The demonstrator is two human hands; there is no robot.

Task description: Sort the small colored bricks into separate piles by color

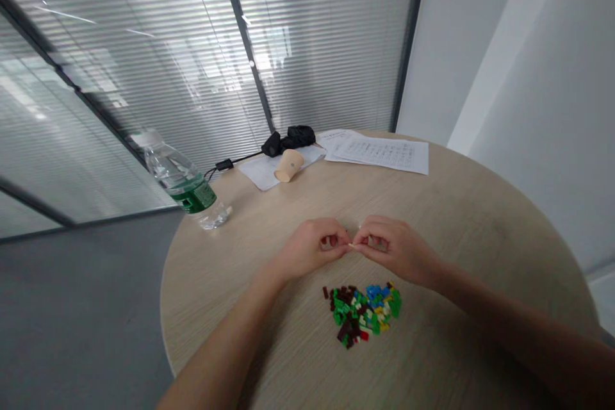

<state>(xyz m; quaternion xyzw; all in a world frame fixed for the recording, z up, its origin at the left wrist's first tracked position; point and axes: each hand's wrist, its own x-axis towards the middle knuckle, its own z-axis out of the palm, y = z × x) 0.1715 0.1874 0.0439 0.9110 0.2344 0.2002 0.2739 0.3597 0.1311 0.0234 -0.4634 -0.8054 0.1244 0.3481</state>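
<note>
Above the middle of the table, my left hand (319, 245) and my right hand (391, 246) meet at the fingertips. Both are closed in a pinch, thumb against forefinger. Between them is a tiny pale piece (352, 245), mostly covered by the fingers, so its exact kind does not show. A pile of small toy building bricks (358, 314) lies on the table just nearer to me than the hands. The bricks are green, dark brown, blue, yellow, cream and red.
The round wooden table (480, 224) bears a clear water bottle (192, 189) at the left edge. Towards the back are a tipped-over beige paper cup (289, 165), a black folded umbrella-like bundle (300, 136), a black cable (247, 157) and printed sheets (384, 152). Glass with blinds stands behind.
</note>
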